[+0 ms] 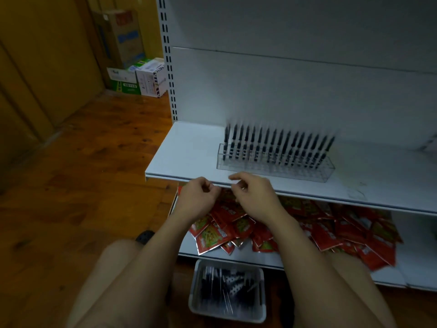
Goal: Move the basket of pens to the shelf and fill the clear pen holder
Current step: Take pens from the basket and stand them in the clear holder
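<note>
Pens (279, 145), black and upright, stand in one long row along the back of the clear pen holder (275, 170), blurred at their tops. The holder sits on the white shelf (186, 155), a little back from its front edge.

Just in front of the holder and to its left, both hands hover at the lip of that shelf, close to each other but apart. The left hand (197, 197) has its fingers curled in toward the palm. The right hand (256, 197), the one nearer the holder, has its forefinger stretched forward and the other fingers bent under. No pen shows in either hand, and I cannot tell whether the fingers of either pinch something small or hold nothing.

Well below the holder, on the wooden floor (71, 185) between the person's bare knees, sits the grey basket (224, 316), with loose dark pens (220, 290) heaped inside it. It is on the floor, not on the shelf.

Directly under the holder's shelf, a lower shelf (390, 278) carries a spread of red snack packets (331, 230), partly behind the forearms.

Far to the left of the holder and further back, cardboard boxes (132, 67) are stacked on the floor against the yellow-brown wall.
</note>
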